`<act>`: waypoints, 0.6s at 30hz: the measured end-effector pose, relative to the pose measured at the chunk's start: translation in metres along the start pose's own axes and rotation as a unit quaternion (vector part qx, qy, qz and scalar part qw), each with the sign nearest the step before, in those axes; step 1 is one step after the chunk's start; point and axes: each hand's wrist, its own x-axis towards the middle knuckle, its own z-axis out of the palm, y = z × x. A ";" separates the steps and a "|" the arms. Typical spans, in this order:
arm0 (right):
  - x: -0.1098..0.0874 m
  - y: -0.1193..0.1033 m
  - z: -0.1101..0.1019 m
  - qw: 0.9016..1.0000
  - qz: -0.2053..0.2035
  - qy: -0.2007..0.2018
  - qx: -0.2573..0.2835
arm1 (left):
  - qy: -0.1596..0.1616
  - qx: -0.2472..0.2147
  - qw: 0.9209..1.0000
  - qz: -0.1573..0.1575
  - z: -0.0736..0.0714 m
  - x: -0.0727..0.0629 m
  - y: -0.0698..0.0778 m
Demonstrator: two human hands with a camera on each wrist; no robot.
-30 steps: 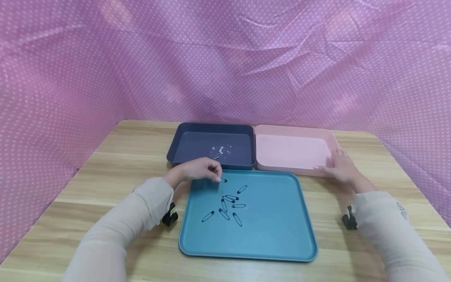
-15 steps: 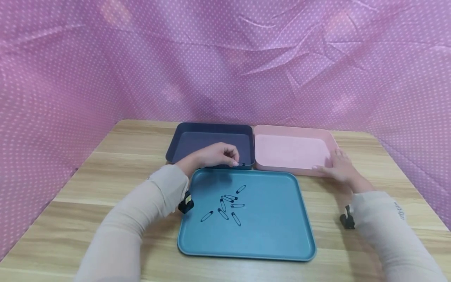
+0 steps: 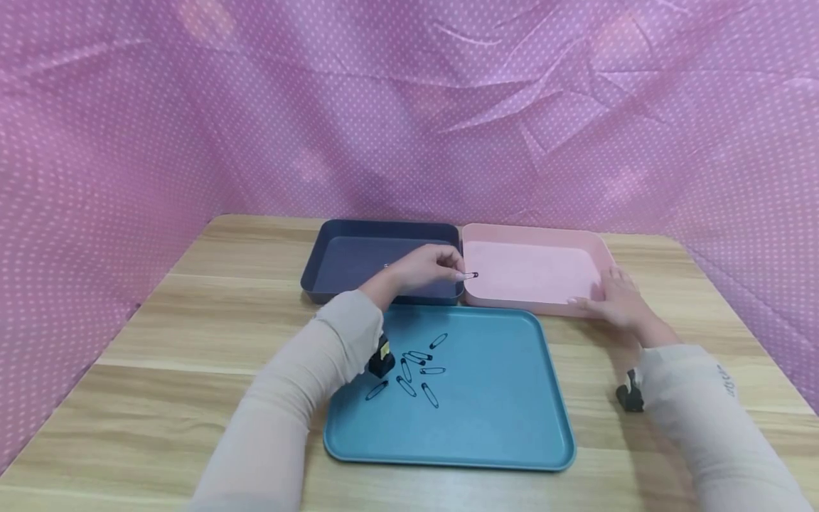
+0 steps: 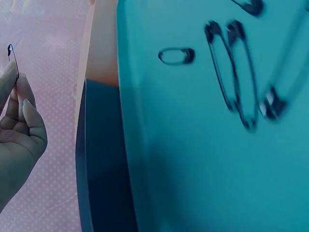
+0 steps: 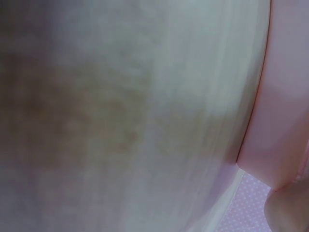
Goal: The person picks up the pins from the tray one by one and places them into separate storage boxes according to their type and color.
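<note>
Between thumb and fingertips my left hand (image 3: 427,267) pinches a black safety pin (image 3: 472,274), right where the navy tray (image 3: 352,245) meets the pink tray (image 3: 525,274). The left wrist view shows the same safety pin (image 4: 12,58) standing up from the fingertips. My right hand (image 3: 619,302) rests on the near right corner of the pink tray, thumb along the front rim and fingers at the side wall. On the blue tray (image 3: 493,398) several black safety pins (image 3: 429,395) lie scattered left of centre. My left hand and wrist cover much of the navy tray.
The blue tray stands in front of the other two on a wooden table (image 3: 192,306). Small black cameras (image 3: 382,359) are strapped at the wrists. A pink dotted cloth (image 3: 409,107) hangs behind and at both sides.
My left hand has carried the safety pin up from the blue tray's far left, over the navy tray, to the pink tray's left edge. My right hand has stayed at its corner.
</note>
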 end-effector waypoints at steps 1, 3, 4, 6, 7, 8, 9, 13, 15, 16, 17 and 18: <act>0.000 0.001 0.000 1.000 0.000 0.001 0.000 | 0.007 -0.004 1.000 -0.003 0.002 0.003 0.000; 0.000 0.001 0.000 1.000 0.002 0.003 0.001 | 0.021 -0.015 1.000 -0.010 0.006 0.009 0.000; 0.000 0.002 0.000 1.000 0.003 0.003 0.001 | 0.028 -0.021 0.999 -0.014 0.008 0.012 -0.001; 0.000 0.002 0.000 1.000 0.003 0.005 0.002 | 0.042 -0.032 0.998 -0.022 0.012 0.019 -0.001; 0.000 0.003 0.000 1.000 0.003 0.007 0.002 | 0.049 -0.037 0.998 -0.026 0.014 0.022 -0.002; 0.000 0.003 0.000 1.000 0.003 0.007 0.002 | 0.054 -0.042 0.997 -0.029 0.016 0.025 -0.002; 0.000 0.003 0.000 1.000 0.002 0.008 0.002 | 0.060 -0.044 0.997 -0.036 0.019 0.028 -0.001; 0.000 0.002 -0.001 1.000 0.002 0.008 0.001 | 0.073 -0.047 0.995 -0.044 0.031 0.039 0.002; 0.000 0.002 -0.001 1.000 0.001 0.007 0.000 | 0.079 -0.047 0.995 -0.045 0.038 0.045 0.002; 0.000 0.001 -0.001 1.000 0.001 0.008 0.001 | 0.081 -0.050 0.995 -0.041 0.041 0.048 0.002; -0.001 0.001 -0.001 1.000 0.001 0.008 0.002 | 0.084 -0.049 0.994 -0.039 0.044 0.051 0.002; -0.001 0.000 -0.001 1.000 0.000 0.007 0.001 | 0.087 -0.050 0.994 -0.038 0.047 0.054 0.001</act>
